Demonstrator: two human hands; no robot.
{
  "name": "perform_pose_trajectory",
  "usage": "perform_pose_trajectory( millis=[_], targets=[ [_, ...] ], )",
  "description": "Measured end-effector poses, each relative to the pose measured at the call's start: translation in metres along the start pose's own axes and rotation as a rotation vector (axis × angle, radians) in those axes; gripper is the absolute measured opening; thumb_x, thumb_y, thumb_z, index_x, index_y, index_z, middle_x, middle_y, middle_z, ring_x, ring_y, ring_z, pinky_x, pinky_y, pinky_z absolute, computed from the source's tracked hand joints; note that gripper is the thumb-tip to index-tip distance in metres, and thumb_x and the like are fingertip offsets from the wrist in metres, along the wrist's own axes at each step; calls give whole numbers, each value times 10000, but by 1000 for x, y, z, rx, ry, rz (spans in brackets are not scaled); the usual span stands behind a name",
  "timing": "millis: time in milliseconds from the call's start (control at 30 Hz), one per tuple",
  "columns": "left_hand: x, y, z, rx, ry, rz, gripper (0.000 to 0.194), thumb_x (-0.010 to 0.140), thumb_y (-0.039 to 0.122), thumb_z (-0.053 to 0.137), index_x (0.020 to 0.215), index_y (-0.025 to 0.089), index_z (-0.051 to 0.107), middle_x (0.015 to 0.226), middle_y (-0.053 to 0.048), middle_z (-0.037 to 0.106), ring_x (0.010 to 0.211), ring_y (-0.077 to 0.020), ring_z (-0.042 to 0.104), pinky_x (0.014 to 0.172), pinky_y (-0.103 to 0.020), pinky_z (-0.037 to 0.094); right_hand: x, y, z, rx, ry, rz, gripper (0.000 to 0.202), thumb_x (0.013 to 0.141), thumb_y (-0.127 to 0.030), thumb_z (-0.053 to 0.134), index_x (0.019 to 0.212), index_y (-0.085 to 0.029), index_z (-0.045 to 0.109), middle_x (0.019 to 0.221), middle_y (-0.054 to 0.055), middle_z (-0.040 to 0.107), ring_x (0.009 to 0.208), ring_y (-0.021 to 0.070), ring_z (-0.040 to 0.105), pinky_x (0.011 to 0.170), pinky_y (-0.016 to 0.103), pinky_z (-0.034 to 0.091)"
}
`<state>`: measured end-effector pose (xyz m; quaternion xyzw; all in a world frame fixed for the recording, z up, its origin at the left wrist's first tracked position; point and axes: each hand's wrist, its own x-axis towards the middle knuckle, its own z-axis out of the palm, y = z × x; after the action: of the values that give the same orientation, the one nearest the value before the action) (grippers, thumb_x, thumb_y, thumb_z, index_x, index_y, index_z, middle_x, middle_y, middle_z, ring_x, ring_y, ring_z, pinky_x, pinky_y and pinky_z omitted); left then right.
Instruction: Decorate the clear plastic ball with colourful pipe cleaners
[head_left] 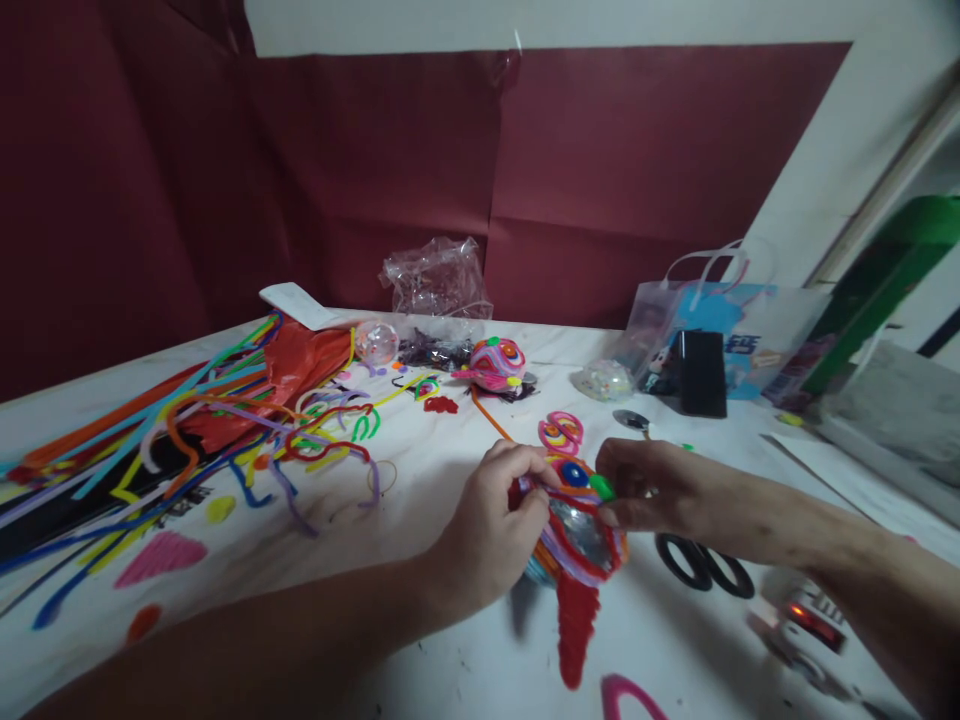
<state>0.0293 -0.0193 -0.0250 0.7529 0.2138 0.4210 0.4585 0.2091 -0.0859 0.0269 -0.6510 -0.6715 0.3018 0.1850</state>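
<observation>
Between my hands is a clear ball [581, 535] partly wrapped in coloured pipe cleaners, with a blue round piece and a green piece on top. A fuzzy red strip [577, 630] hangs from its near side. My left hand [491, 525] pinches the ball's left side, thumb and fingers closed at its edge. On the right, the fingers of my right hand [652, 488] are bent round the top right of the ball near the green piece; some fingertips are hidden. Just behind the ball lie two pink pipe-cleaner spirals [560, 432].
Loose pipe cleaners [225, 420] cover the left side. A finished-looking pipe-cleaner ball [495, 365] sits at the back beside a clear plastic bag [437, 280]. To the right are black-handled scissors [694, 563], a white device with a red display [814, 625], a phone [702, 374] and a carry bag [750, 320].
</observation>
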Motion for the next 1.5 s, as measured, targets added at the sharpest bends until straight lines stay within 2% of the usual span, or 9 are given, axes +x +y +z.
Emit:
perform_pose_trajectory(
  millis=[300,467,667,800,933,1067,1233,1500],
  targets=[
    [3,-3,-1,-38,5,-55,203,659,25,428,742,166,548,840,-21,553,852,-161,542,787,-283,412,2,-1,-2,92,-28,-32,314,738,-460,644,730,-183,496,669,-36,447,611,136,397,525,247,328],
    [5,-7,-1,-45,4,-45,200,662,32,426,744,169,546,831,-15,558,850,-155,543,787,-277,417,-1,8,-5,157,-69,-76,390,791,-550,585,838,-166,537,740,-9,512,658,146,458,558,251,356],
    [5,-8,-2,-29,-1,-85,184,684,48,430,762,167,548,861,-26,569,884,-166,542,814,-292,411,-1,0,-3,22,-3,-38,423,762,-550,601,912,-162,528,841,48,565,764,209,517,654,308,406],
    [4,-5,-2,-26,2,-86,188,678,39,434,756,167,548,847,-18,559,878,-161,543,818,-284,412,1,-6,0,-104,75,-7,357,737,-495,597,884,-175,539,841,50,569,755,212,513,661,323,413],
    [3,-1,-2,-32,3,-95,203,668,12,427,749,172,523,817,-8,553,870,-156,538,818,-273,414,6,-4,1,-47,35,-27,341,737,-476,578,870,-166,528,785,51,586,708,207,527,625,323,429],
    [2,1,-2,-18,-12,-57,206,673,1,426,748,174,509,817,-10,550,874,-158,532,832,-282,409,8,-1,0,-6,-4,-48,332,746,-463,567,864,-155,528,783,67,604,707,214,540,609,323,441],
    [1,-2,-1,30,-2,-31,210,675,-9,432,751,168,513,832,-19,556,886,-160,533,838,-288,412,7,-4,-2,-46,7,-32,289,762,-426,546,867,-157,547,788,68,619,717,222,557,640,338,444],
    [-4,-2,1,160,-40,148,253,740,-2,412,804,166,590,912,-43,566,916,-138,546,807,-252,435,5,-5,-5,-91,-19,-26,301,757,-458,540,854,-172,539,799,65,616,729,225,555,638,329,440]
  ],
)
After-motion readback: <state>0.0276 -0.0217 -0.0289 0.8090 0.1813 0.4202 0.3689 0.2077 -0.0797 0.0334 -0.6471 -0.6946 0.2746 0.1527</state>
